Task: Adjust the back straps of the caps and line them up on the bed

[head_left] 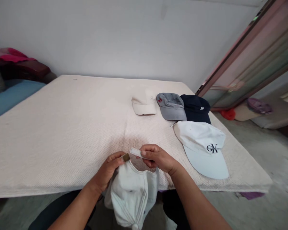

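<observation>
Held over the near edge of the table is a white baseball cap (132, 191), its back opening turned toward the table. My left hand (108, 169) is closed on the cap's edge beside a brass-coloured buckle (126, 157). Between thumb and fingers, my right hand (158, 158) pinches the cap's adjusting strap (135, 152). The strap's free end points at the buckle, with a small gap between them. My right fingertips behind the strap are partly hidden.
Right of my hands lies a white cap with black letters (201, 147). Behind it are a navy cap (196, 107), a grey cap (171, 105) and a cream cap (144, 103). They rest on a table with a cream cover (62, 137), against a wall.
</observation>
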Tool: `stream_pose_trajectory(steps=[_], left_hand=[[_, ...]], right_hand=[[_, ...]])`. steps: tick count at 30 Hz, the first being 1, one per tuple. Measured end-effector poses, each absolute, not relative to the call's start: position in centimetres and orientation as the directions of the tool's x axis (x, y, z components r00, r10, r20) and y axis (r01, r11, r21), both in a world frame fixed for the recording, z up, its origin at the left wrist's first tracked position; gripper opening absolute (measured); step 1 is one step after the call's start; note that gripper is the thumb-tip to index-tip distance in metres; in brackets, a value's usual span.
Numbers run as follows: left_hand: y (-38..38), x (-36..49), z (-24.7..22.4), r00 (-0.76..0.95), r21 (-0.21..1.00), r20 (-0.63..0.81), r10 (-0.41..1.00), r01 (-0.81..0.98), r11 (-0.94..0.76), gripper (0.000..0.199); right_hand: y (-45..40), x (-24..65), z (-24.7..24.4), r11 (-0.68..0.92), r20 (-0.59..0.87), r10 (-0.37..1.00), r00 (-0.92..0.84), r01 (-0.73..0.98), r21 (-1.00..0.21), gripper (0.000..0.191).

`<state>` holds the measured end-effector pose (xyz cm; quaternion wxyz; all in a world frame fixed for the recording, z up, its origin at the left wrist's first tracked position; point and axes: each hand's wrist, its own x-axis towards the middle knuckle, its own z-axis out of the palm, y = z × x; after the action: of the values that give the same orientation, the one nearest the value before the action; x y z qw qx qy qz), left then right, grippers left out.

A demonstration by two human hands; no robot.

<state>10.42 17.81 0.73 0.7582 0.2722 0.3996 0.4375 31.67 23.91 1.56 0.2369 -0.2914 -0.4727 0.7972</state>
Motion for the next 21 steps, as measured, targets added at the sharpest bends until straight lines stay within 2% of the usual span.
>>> stream_pose_trajectory(steps=[5,11,18,21], left_hand=[[17.84,10.51,0.82,0.293,0.730,-0.381,0.877,-0.486,0.480,0.013],[17.98,10.39,0.35,0.297,0.747,-0.388,0.872,-0.454,0.487,0.019],[17.93,10.57,0.15,0.370,0.824,-0.402,0.838,-0.253,0.507,0.025],[17.89,10.74,0.20,0.366,0.818,-0.415,0.833,-0.251,0.518,0.024]], right_hand=[[23.86,31.45,1.39,-0.439,-0.287,0.638,-0.714,-0.031,-0.898,0.023],[23.75,31.69,1.23,-0.412,-0.296,0.652,-0.698,0.002,-0.911,0.021],[23.71,31.69,1.27,-0.293,-0.246,0.650,-0.719,0.063,-0.954,0.031],[23.59,31.53,1.19,-0.289,-0.222,0.628,-0.746,0.042,-0.956,0.030]])
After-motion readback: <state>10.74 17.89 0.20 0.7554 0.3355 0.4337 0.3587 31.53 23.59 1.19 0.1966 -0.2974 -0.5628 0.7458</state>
